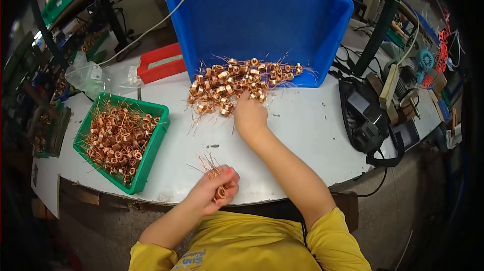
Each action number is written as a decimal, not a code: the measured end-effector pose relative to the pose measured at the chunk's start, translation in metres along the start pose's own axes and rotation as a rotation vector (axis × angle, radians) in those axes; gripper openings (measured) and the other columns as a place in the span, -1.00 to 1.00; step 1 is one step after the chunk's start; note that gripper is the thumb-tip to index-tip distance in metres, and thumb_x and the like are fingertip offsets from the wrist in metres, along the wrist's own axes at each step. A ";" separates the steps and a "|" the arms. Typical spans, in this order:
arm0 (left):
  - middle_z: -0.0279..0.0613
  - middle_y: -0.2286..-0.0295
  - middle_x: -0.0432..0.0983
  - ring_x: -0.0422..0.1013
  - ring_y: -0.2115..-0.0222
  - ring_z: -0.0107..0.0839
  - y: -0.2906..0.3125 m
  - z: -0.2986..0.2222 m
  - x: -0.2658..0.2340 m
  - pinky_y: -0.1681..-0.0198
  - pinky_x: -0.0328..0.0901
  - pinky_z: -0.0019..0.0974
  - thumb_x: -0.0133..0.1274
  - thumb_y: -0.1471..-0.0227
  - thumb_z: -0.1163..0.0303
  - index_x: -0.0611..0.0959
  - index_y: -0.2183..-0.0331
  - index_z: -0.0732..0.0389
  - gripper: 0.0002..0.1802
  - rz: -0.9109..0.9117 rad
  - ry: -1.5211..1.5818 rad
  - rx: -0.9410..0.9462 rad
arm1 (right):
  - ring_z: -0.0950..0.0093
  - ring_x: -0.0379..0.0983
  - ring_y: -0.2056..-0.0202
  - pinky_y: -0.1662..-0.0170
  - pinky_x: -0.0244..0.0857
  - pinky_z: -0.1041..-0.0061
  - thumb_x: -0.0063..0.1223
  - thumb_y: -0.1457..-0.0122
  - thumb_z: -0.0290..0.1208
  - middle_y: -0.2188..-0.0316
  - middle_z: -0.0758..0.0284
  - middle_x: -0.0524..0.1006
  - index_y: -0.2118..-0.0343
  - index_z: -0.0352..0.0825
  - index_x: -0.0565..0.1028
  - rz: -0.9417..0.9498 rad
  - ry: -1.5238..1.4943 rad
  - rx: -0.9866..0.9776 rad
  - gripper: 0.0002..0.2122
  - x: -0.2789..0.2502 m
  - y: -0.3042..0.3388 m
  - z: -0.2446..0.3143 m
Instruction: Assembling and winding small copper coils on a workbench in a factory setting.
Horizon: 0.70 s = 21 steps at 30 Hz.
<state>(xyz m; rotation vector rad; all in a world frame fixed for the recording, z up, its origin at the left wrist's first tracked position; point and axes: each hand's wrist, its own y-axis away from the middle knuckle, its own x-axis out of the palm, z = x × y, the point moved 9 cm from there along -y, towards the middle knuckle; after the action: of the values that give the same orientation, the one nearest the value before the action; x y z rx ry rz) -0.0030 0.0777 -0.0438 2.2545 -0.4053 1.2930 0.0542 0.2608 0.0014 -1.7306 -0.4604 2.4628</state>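
My left hand (216,190) is closed around several copper wire coils (220,193) near the table's front edge, their thin leads sticking up past the fingers. My right hand (250,115) reaches forward to a heap of copper coils (222,89) that spills from the tipped blue bin (262,19) onto the table. Its fingertips are in among the coils and hidden, so I cannot make out whether they grip one. At the left, a green tray (157,140) is piled with more copper coils (117,137).
Behind the green tray lie a red tray (161,63) and a clear plastic bag (88,77). On the right are a black bag (363,114) with a dark device, cables, and a small teal fan (426,59). Shelf posts rise on both sides of the white table (297,145).
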 end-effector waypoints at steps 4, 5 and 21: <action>-0.20 0.56 0.37 0.18 0.72 -0.59 0.006 0.003 0.011 0.81 -0.06 -0.64 0.03 0.05 0.55 0.42 0.57 0.22 -0.85 -0.031 -0.204 0.026 | 0.18 0.44 0.62 0.58 0.33 0.31 -0.10 0.04 -0.50 0.60 0.06 0.46 0.21 -0.58 0.31 -0.056 -0.030 -0.041 -0.67 -0.014 0.007 0.004; -0.21 0.60 0.37 0.16 0.75 -0.60 0.005 0.003 0.012 0.82 -0.06 -0.64 0.06 0.07 0.57 0.41 0.59 0.21 -0.83 -0.048 -0.313 0.038 | 0.17 0.44 0.62 0.58 0.33 0.31 -0.10 0.05 -0.50 0.61 0.07 0.47 0.19 -0.58 0.31 -0.068 -0.041 -0.050 -0.66 -0.019 0.012 0.004; -0.22 0.60 0.48 0.36 0.62 -0.30 0.163 -0.320 0.057 0.55 0.27 -0.31 0.14 0.21 0.38 0.55 0.59 0.24 -0.86 -1.321 -2.211 1.148 | 0.58 0.19 0.62 0.54 0.15 0.65 -0.04 0.02 -0.58 0.63 0.36 0.35 0.48 -0.42 0.34 0.157 -0.617 0.098 -0.94 -0.100 0.120 -0.018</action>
<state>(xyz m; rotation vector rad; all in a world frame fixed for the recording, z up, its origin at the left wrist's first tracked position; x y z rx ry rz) -0.2820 0.1222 0.1850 2.4070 1.2725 -2.2311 0.1173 0.1253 0.0498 -0.9729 -0.2416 3.0514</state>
